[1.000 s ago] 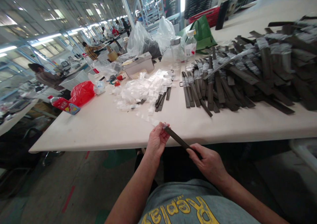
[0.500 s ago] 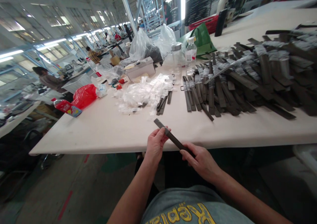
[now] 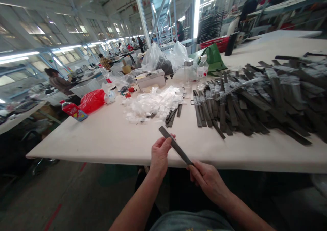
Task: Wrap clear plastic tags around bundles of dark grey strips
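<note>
A flat dark grey strip [image 3: 180,150], like a strap, is stretched slantwise between my hands above the table's front edge. My left hand [image 3: 160,152] pinches it near its upper end, thumb on top. Its lower end is gripped by my right hand [image 3: 205,177], between thumb and fingers. Beyond my hands lies a heap of small clear plastic bags [image 3: 154,103], with a few dark strips [image 3: 171,117] partly under it. To the right, a large pile of similar dark strips [image 3: 245,105] is spread out, many wrapped in clear plastic at one end.
On the pale table [image 3: 107,142] stand a glass jar [image 3: 188,71], a plastic bottle [image 3: 202,67], a white box [image 3: 151,79] and a green bag [image 3: 214,58]. A red plastic bag [image 3: 92,100] and a red pouch [image 3: 74,111] lie left. A co-worker [image 3: 58,81] sits farther left.
The view has tilted up, so the scene sits lower. The strip has turned slightly and shows more of its flat face; both hands still hold it.
</note>
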### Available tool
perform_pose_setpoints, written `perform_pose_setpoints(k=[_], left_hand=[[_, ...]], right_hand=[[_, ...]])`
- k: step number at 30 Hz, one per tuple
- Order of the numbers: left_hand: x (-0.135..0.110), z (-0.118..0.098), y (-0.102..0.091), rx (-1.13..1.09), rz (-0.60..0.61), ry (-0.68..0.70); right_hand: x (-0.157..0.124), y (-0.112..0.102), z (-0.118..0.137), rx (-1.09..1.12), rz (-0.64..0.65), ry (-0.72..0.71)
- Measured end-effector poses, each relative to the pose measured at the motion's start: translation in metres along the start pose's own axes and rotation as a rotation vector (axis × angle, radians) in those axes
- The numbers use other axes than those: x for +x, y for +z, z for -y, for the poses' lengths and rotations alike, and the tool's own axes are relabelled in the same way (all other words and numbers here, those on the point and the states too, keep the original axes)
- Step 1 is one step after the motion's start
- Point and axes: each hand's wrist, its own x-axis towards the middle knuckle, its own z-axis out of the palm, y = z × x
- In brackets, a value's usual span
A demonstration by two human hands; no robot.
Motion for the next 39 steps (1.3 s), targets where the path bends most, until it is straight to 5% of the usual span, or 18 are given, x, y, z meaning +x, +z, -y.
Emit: perform_pose_setpoints(k=[5, 11, 18, 24, 30, 35, 39], left_hand=[[-0.017, 0.016, -0.002, 0.149, 0.112, -0.111], [0.013, -0.012, -0.003, -0.131, -0.054, 0.002], [-0.006, 0.017, -0.002, -0.025, 0.066, -0.153], [0.019, -0.012, -0.004, -0.164, -0.039, -0.073], [0.007, 0.030, -0.013, 0.067, -0.058, -0.288], [0.017, 0.030, -0.034, 0.483, 0.122, -0.009], [0.035, 0.025, -0.051, 0.811, 0.115, 0.284]], right_hand=[[0.008, 0.004, -0.002, 0.008, -0.038, -0.016], [0.008, 0.008, -0.006, -0.030, -0.021, -0.029], [0.015, 0.002, -0.003, -0.006, -0.034, -0.009], [0.011, 0.005, -0.003, -0.046, -0.004, -0.015], [0.011, 0.006, -0.007, -0.046, -0.023, 0.049], [0.017, -0.014, -0.015, -0.077, -0.073, 0.098], [0.045, -0.078, -0.017, -0.215, -0.283, 0.157]])
